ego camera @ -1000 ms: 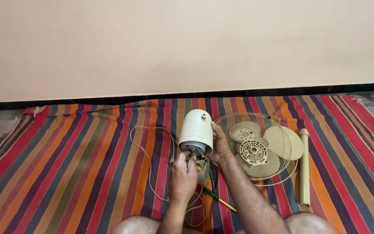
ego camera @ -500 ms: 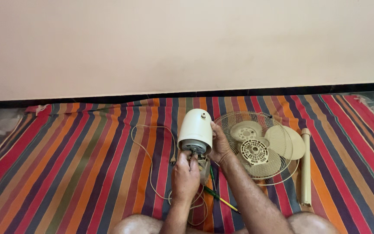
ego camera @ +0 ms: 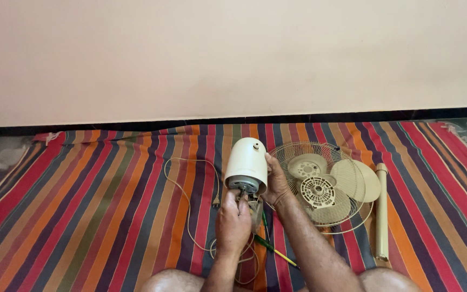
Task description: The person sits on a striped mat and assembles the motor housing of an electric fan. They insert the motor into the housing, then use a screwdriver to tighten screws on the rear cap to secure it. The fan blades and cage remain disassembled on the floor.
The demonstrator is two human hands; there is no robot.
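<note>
A cream fan motor housing (ego camera: 246,159) lies on the striped mat, its metal front end facing me. My right hand (ego camera: 277,182) clasps the housing's right side. My left hand (ego camera: 233,221) is closed at the shaft on the metal front end, fingers pinched there; what it pinches is too small to tell. A cream power cord (ego camera: 186,192) loops away to the left, ending in a plug (ego camera: 217,203). A green and yellow screwdriver (ego camera: 274,250) lies beside my right forearm.
Right of the housing lie a wire fan guard (ego camera: 297,153), cream fan blades (ego camera: 359,179) and a round slotted plastic part (ego camera: 317,190). A cream stand tube (ego camera: 381,211) lies further right. The striped mat (ego camera: 93,205) covers the floor up to the wall. My knees are at the bottom edge.
The hands and housing stay almost as they were; only the view has shifted slightly. My left hand remains pinched at the shaft.
</note>
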